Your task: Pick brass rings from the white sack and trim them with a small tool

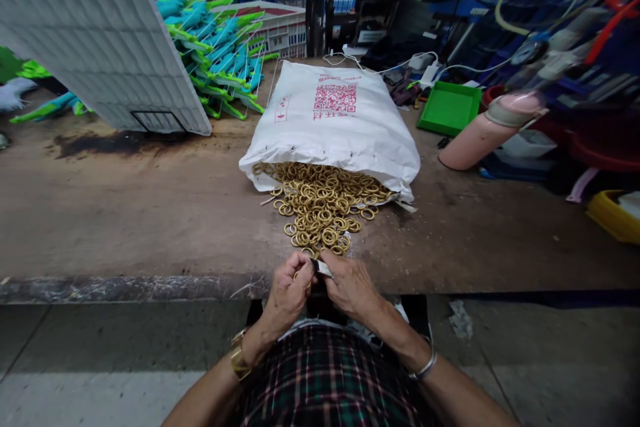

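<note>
My left hand (290, 285) is closed around a gold-coloured ring (297, 275), just off the table's front edge. In my right hand (353, 288), also closed, is a small flat tool (325, 269), pale with a dark end; its exact kind is too small to make out. That dark end meets the fingertips of my left hand. Directly beyond both hands lies a loose pile of gold-coloured rings (320, 210). They spill from the open mouth of a white woven sack (300, 120) with red print, lying on its side.
The brown wooden table (150, 213) carries a grey ribbed panel (125, 33) at left, before a heap of blue and green plastic pieces (220, 47). Right of the sack are a green tray (450, 108), a leaning pink bottle (483, 133) and a yellow bin (613, 217). A black fan (320, 10) stands behind.
</note>
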Available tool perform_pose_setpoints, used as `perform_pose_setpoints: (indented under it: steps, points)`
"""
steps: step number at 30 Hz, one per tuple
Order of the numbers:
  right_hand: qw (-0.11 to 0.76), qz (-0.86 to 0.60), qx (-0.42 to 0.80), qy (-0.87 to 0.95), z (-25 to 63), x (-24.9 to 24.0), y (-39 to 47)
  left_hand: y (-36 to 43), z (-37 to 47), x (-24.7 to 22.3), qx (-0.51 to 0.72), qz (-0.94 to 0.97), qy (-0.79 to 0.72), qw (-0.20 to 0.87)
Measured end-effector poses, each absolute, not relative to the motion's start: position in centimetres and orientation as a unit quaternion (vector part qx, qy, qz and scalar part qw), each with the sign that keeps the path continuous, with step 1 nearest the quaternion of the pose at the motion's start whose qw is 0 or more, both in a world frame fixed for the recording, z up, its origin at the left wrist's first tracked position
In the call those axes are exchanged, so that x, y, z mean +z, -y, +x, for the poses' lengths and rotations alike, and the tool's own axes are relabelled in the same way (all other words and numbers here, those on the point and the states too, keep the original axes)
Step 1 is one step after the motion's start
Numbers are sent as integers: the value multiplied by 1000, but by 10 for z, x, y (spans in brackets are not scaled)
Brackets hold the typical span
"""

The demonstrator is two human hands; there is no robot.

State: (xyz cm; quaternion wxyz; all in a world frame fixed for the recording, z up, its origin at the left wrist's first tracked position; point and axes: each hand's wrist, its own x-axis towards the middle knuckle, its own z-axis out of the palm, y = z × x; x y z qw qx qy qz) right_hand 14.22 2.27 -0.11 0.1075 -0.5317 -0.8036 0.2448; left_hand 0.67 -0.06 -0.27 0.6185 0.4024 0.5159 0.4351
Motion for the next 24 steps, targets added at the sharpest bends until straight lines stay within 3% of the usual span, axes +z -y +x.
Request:
perform_pose_setpoints:
  steps: [5,13,24]
  points:
    - [57,-568,210,794,147,1,-27,12,5,12,427,433,-504,614]
    - [108,-589,144,788,136,9,-40,18,4,11,448,227,-385,775]
    - [39,-618,98,779,104,9,-57,11,-17,8,480,109,-380,783]
